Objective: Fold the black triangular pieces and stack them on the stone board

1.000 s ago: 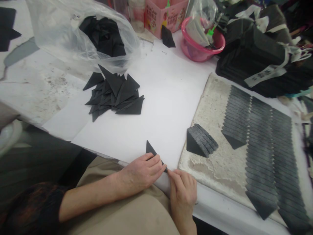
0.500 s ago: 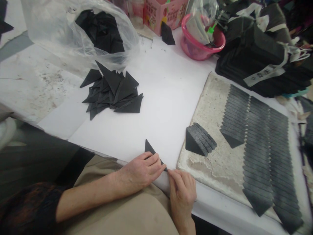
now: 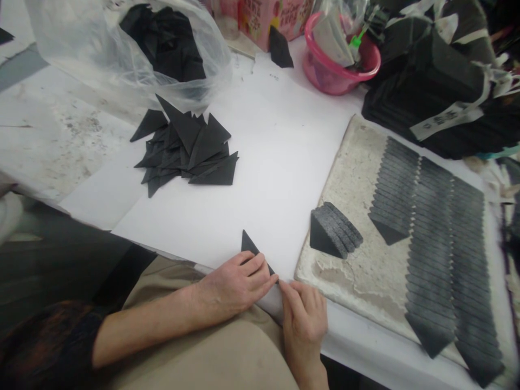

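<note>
A black triangular piece (image 3: pixel 249 242) lies at the front edge of the white table, partly covered by my fingers. My left hand (image 3: pixel 238 279) presses on it with bent fingers, thumb side toward the edge. At its lower right tip, my right hand (image 3: pixel 304 311) pinches the corner between thumb and forefinger. Ahead and to the left is a loose pile of black triangular pieces (image 3: pixel 211 143). To the right, a short fanned stack of the triangles (image 3: pixel 327 238) rests on a pale, worn board (image 3: pixel 349 162).
Long overlapping rows of black triangles (image 3: pixel 430 260) cover the board's right side. A clear plastic bag (image 3: pixel 89 49) of black pieces stands at the back left. Further back are a pink bowl (image 3: pixel 325 81), a pink box (image 3: pixel 260 21) and strapped black stacks (image 3: pixel 430 81).
The view has shifted slightly. Both hands stay at the same black triangle with almost the same grip.
</note>
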The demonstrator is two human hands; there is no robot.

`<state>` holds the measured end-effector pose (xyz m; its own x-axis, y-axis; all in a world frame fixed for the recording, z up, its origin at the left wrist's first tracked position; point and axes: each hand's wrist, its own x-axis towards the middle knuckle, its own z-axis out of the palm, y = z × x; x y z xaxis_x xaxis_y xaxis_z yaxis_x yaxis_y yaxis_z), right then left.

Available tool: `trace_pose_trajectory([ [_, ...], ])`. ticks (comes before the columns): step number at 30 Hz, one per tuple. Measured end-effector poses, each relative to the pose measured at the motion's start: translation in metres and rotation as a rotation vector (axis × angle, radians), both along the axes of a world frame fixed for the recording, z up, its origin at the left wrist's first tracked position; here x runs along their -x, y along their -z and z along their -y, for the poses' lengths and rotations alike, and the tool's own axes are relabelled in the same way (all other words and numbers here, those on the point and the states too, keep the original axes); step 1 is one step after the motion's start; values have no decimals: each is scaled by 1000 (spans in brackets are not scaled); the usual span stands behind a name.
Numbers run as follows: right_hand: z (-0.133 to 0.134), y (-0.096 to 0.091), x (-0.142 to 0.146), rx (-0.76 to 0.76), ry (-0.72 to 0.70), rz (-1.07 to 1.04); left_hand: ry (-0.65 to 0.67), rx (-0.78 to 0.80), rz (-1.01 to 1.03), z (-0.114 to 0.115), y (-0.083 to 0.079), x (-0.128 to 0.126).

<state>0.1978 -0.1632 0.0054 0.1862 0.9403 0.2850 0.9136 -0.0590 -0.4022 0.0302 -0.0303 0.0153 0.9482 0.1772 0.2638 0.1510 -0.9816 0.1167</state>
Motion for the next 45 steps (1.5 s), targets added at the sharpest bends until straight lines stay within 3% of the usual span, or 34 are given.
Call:
trace_pose_trajectory([
  [16, 10, 2, -1, 46, -30, 82, -12, -23, -20, 3, 0, -1],
  [25, 23, -3, -2, 34, 66, 11, -10, -37, -48, 5, 3, 0],
  [28, 18, -3, 4, -13, 76, 0, 4, -21, -38, 4, 3, 0],
  [36, 5, 0, 9, 31, 53, 81, -15, 26, 36, 0, 9, 6],
  [45, -4, -3, 14, 90, 168, -72, -75, 29, 51, -5, 10, 12],
])
